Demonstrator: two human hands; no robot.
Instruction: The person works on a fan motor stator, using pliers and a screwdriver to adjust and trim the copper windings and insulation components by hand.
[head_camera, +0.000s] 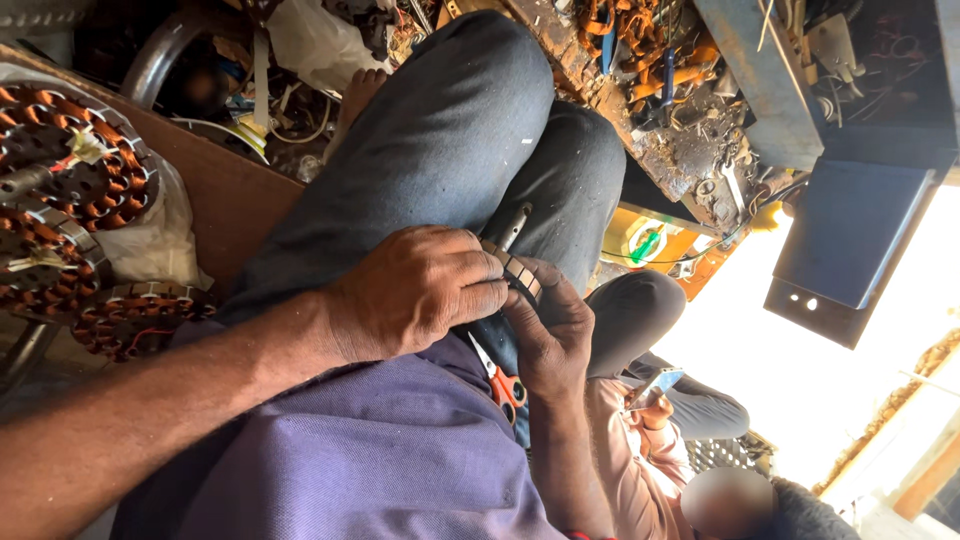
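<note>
Purple shirt, blue-grey jeans, bare forearms, no gloves.

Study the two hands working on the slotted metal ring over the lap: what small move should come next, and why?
Probably shift the left hand back a little. It covers most of the slotted ring, which the right hand pinches from below, so only a short segment shows. The orange-handled scissors lie unused on the lap.
</note>
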